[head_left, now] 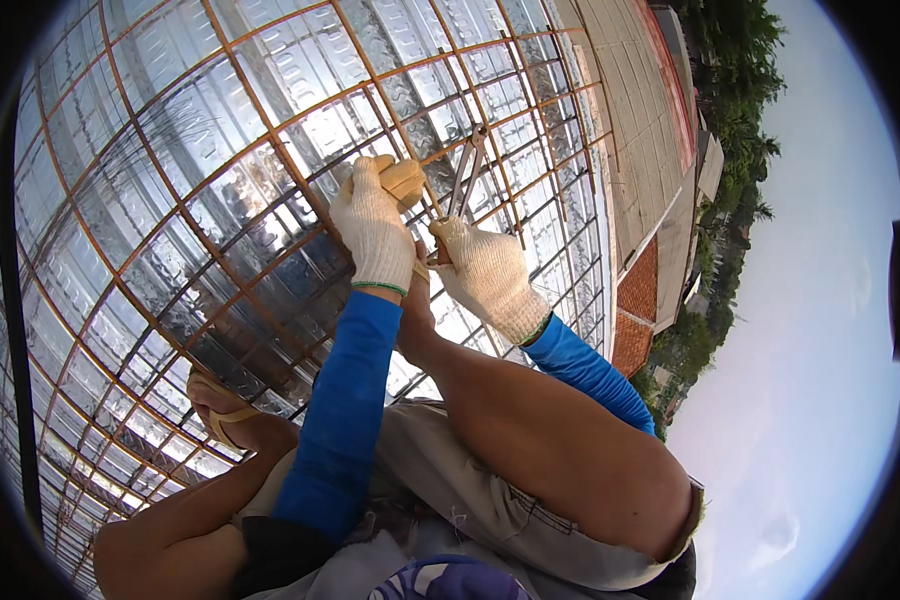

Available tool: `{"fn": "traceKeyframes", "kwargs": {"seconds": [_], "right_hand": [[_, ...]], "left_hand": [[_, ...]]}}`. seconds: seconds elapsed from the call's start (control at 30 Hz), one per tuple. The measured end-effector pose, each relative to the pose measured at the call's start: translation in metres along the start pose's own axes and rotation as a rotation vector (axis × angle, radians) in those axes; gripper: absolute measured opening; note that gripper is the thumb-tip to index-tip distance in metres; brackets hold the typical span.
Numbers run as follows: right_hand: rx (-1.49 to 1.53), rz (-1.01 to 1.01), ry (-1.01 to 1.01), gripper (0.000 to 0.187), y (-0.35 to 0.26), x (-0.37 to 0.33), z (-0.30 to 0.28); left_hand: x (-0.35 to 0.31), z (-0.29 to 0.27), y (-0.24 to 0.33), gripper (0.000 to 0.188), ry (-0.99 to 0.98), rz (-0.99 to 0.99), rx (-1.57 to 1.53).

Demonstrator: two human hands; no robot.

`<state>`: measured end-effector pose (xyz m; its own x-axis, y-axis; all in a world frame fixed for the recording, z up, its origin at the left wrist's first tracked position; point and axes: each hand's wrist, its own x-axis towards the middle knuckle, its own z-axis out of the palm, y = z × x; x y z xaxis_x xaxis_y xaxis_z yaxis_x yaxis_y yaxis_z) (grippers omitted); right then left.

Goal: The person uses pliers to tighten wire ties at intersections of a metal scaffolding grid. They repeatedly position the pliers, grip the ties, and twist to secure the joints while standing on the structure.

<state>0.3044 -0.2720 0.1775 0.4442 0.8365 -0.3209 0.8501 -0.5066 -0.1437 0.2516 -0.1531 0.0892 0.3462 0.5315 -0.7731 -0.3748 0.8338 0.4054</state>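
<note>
White knitted gloves with yellowish palms cover both my hands. My right hand (485,272) is closed on grey metal pincers (466,170), whose two long arms reach away from me to a rounded end over the bars. Left of it, my left hand (375,222) is closed, fingers curled, close against the rusty rebar mesh (273,135). Whatever it may hold is hidden by the glove. Below both hands the mesh lies over shiny corrugated metal sheets (315,75).
My sandalled foot (220,408) rests on the mesh at the left, and my bent knee (635,510) is at the right. Thin loose wires (165,140) lie on the bars at the left. Beyond the sheets' right edge are a lower roof (635,100), a brick wall (634,318) and trees (735,90).
</note>
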Motion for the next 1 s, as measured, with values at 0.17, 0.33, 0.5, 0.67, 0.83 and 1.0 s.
{"fn": "traceKeyframes", "kwargs": {"seconds": [0.17,0.33,0.5,0.67,0.83,1.0], "right_hand": [[0.197,-0.022,0.062,0.042,0.024,0.054,-0.010],[0.230,-0.027,-0.061,0.037,0.064,0.100,-0.024],[0.155,-0.149,-0.263,0.034,0.057,0.115,-0.018],[0.242,-0.254,-0.251,0.032,0.055,0.117,0.002],[0.337,-0.087,-0.431,0.041,0.048,0.130,-0.001],[0.427,0.019,-0.544,0.042,0.039,0.139,0.009]], "left_hand": [[0.031,-0.015,0.028,0.050,-0.242,0.163,0.394],[0.024,-0.022,0.093,0.054,-0.330,0.044,0.962],[0.033,-0.060,0.131,0.033,0.104,0.612,1.233],[0.044,-0.105,0.138,0.022,0.014,0.818,1.549],[0.047,-0.119,0.120,0.018,-0.076,0.858,1.658],[0.052,-0.115,0.108,0.018,0.013,0.875,1.743]]}}
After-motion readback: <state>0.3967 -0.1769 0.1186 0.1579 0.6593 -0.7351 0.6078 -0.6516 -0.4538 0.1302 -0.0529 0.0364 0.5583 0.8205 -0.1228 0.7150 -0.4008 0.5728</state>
